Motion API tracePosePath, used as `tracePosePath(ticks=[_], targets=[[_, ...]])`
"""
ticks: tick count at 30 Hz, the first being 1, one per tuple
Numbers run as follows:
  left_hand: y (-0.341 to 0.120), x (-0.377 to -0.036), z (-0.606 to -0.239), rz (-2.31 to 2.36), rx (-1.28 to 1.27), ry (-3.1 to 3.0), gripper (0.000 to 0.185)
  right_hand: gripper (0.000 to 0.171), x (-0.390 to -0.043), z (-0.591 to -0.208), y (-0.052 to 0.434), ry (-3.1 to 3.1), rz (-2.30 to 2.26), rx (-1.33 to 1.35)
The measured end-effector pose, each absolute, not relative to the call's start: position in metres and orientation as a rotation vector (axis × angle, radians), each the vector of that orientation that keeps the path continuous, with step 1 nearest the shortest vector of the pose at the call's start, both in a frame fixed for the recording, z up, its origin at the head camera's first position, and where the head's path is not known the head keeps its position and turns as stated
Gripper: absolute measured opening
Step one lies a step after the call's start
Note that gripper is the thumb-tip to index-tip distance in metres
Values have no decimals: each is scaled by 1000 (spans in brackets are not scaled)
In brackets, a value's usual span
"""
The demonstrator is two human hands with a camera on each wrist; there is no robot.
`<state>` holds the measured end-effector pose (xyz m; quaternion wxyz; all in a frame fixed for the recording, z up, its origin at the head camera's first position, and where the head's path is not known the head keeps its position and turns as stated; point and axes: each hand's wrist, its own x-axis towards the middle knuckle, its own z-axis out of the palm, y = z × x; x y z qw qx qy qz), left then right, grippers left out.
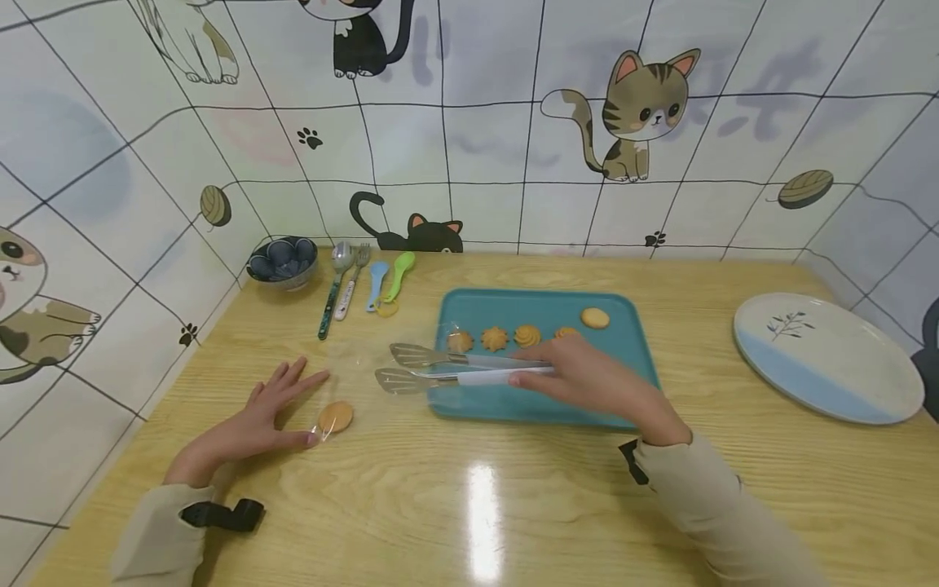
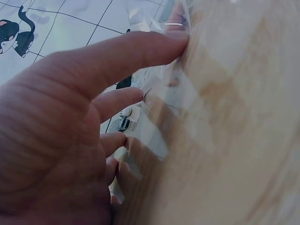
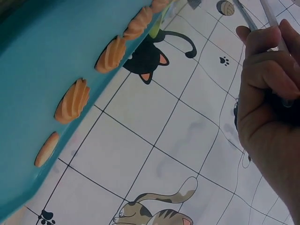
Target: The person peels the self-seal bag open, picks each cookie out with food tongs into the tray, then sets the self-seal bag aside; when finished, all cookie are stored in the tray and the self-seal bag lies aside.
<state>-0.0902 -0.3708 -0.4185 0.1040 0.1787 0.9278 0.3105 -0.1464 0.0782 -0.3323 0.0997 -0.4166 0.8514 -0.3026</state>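
My right hand [image 1: 579, 371] grips a pair of tongs [image 1: 469, 377] by the white handles, and the metal heads point left past the tray's edge. Beneath them lies a teal tray [image 1: 543, 405] bearing a row of piped cookies [image 1: 527, 335] and a smooth oval cookie [image 1: 595, 318]. Flat on the table, fingers spread, my left hand [image 1: 260, 420] touches a clear plastic bag [image 2: 154, 136] with its thumb. A round cookie [image 1: 336, 417] sits at the bag near that thumb; whether it lies fully inside I cannot tell.
At the back left stand a dark bowl [image 1: 292, 281], a spoon [image 1: 335, 285], a fork [image 1: 354, 281] and two small spoons, blue [image 1: 376, 285] and green [image 1: 398, 275]. A large oval plate [image 1: 814, 350] lies at right. Cat-patterned walls border the table.
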Motion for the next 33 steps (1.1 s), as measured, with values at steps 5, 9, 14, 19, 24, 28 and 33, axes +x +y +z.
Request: tracePosePath(ticks=[5,9,14,19,24,28,33], targets=[[-372,-90,-419,921,526,2738,81,37,-151,-338,63,2491,-878,-1287],[-371,-88,-421,931,530,2729,81,37,-152,-345,53,2445,-888,-1393],[-371,-86,-424,931,527,2719,80,38,-149,-353,42,2395,-901,-1425],[-371,-86,-424,927,531,2725,81,38,-153,-355,34,2367,-933,-1406],[-372,-89,-422,903,528,2737,81,34,-164,-358,29,2278,-986,-1354],[-371,-91,-418,899,529,2739,82,34,-171,-362,28,2221,-1009,-1332],[-372,-91,-417,900,524,2742,82,37,-170,-362,22,2252,-950,-1354]])
